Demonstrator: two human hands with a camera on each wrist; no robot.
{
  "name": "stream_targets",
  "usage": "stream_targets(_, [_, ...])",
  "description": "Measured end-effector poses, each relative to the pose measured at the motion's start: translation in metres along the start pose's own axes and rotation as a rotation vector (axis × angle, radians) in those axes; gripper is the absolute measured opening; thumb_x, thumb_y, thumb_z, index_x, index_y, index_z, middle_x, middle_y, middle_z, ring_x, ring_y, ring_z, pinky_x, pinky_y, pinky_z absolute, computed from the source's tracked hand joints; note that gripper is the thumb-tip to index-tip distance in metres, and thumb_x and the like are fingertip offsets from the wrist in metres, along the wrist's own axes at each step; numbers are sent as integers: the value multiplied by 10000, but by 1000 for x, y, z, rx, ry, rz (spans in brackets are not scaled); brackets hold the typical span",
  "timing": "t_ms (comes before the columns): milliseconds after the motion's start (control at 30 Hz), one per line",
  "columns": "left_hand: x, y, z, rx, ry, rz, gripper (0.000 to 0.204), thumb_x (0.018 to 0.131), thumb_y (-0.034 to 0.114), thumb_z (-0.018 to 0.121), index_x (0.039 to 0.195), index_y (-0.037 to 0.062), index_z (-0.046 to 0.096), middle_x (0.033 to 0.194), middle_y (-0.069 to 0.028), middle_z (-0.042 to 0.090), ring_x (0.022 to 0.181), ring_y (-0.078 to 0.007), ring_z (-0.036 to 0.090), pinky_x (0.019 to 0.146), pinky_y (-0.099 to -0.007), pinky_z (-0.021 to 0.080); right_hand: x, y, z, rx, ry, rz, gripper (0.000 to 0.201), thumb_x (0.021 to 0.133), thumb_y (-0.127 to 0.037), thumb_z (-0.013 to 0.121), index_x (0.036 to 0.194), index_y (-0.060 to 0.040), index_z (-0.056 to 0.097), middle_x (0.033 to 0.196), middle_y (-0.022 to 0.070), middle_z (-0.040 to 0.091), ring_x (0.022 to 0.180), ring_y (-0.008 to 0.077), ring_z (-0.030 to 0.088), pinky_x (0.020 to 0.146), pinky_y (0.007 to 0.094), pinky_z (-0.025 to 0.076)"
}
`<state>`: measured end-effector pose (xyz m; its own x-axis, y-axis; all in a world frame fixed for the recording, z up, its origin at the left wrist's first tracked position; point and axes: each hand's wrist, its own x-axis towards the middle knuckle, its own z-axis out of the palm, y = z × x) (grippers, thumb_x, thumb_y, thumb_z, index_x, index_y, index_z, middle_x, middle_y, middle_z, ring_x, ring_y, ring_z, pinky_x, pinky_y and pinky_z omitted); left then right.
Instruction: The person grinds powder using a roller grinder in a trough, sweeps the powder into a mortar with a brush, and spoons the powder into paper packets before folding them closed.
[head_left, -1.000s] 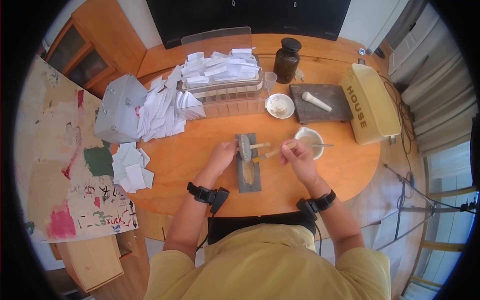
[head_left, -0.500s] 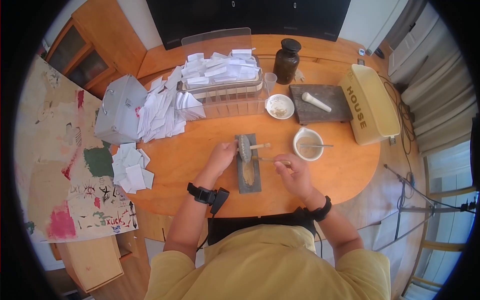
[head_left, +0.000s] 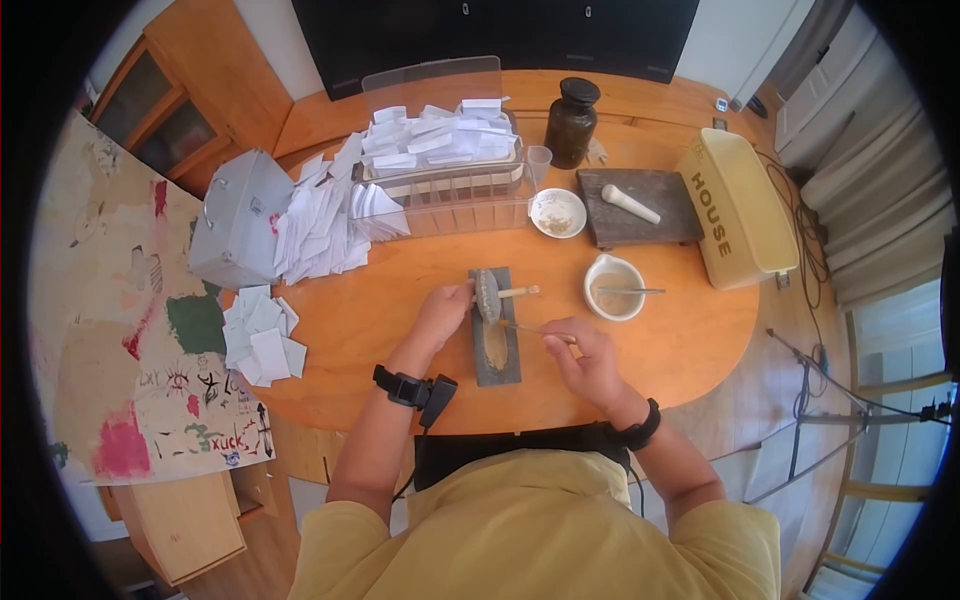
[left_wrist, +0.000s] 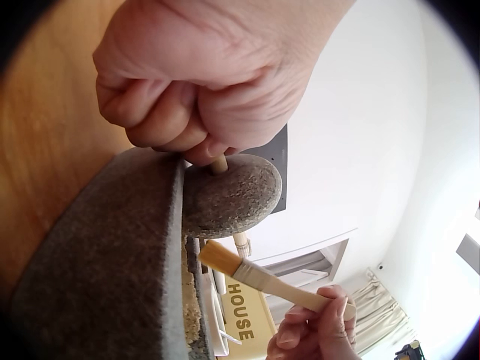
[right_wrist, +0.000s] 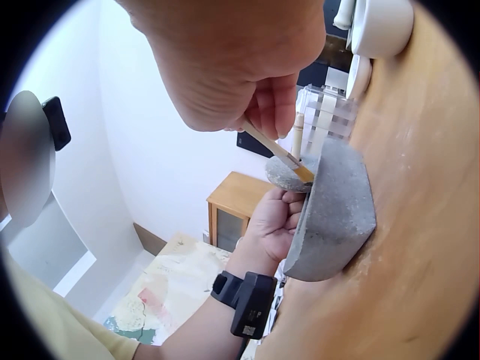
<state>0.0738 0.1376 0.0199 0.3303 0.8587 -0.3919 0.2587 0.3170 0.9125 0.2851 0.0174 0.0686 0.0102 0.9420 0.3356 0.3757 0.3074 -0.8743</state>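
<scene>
A grey stone trough (head_left: pixel 497 375) holding tan powder lies in front of the person. The left hand (head_left: pixel 441 318) grips one end of the wooden handle of a round stone wheel (left_wrist: pixel 240 196), held upright at the trough's far part. Between thumb and fingers, the right hand (head_left: pixel 584 362) pinches a flat brush (left_wrist: pixel 281 288). Its yellow bristles are beside the wheel, at the trough's right edge; whether they touch powder cannot be told. In the right wrist view the bristles meet the trough's rim (right_wrist: pixel 312 187).
Right of the trough stands a white mortar (head_left: pixel 615 309) with a thin stick across it. Behind are a white dish (head_left: pixel 558 225), a pestle (head_left: pixel 632 204) on a dark board (head_left: pixel 600 225), a jar (head_left: pixel 572 135), a yellow bin (head_left: pixel 745 215) and paper slips (head_left: pixel 320 220).
The right hand has moved down and toward the body, away from the mortar, and the brush has come to lie lower and tilt differently. The left hand and wheel look unmoved.
</scene>
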Motion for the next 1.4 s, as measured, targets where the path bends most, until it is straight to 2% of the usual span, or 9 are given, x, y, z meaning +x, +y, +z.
stream_targets(67, [0,-1,0,13,-6,-7,465,989,341,456,806,-34,660,681,12,522,641,-94,423,613,-271,367,1,2,2,34,29,35,86,874,-21,621,954,-4,649,825,144,644,692,246,624,612,294,488])
stream_targets(167, [1,-2,-1,12,10,-18,468,988,345,458,804,-35,658,679,12,520,639,-93,422,610,-270,366,11,5,5,-10,83,-9,84,867,-21,627,947,-3,645,827,148,644,710,264,629,622,309,494])
stream_targets(367, [3,-4,0,9,11,-32,459,988,334,458,802,-34,658,663,13,510,628,-91,415,600,-268,361,-8,-8,2,-33,-13,-99,87,854,-11,632,940,-16,645,831,151,647,719,314,624,630,328,499])
stream_targets(433, [5,-5,-1,29,12,-45,459,989,333,457,791,-31,656,647,19,499,612,-88,404,585,-269,354,-8,-9,1,-27,10,-83,89,851,-11,635,940,-20,644,832,153,647,720,310,627,632,330,500])
stream_targets(533, [3,-5,2,-9,31,35,458,989,328,460,743,-16,635,616,32,467,584,-81,379,552,-270,330,-7,-7,1,-64,29,-77,90,849,-13,638,938,-20,640,832,155,646,719,308,629,631,332,502])
stream_targets(867, [3,-4,2,1,38,5,460,988,316,467,667,8,583,603,45,426,569,-77,346,528,-268,298,-16,-9,1,-106,3,-120,107,845,-7,634,951,-21,629,820,150,642,678,302,620,597,327,501])
stream_targets(1167, [3,-3,2,-5,30,-11,471,989,324,462,641,24,565,588,43,423,551,-83,348,519,-272,292,-34,-18,7,-210,-32,-241,158,807,-8,644,961,-34,617,802,122,635,658,290,616,564,355,504])
stream_targets(1267, [5,-8,0,12,32,-9,474,988,330,463,636,28,565,584,43,421,548,-83,347,518,-274,292,-37,-19,8,-267,-2,-274,199,797,-11,646,992,-27,614,812,113,634,665,278,620,563,349,509])
stream_targets(1400, [4,-5,2,16,42,-1,477,986,336,465,637,27,568,582,43,418,548,-86,348,523,-275,293,-48,-18,14,-332,-52,-343,244,781,-5,654,1021,-20,609,813,107,631,670,263,626,568,340,515])
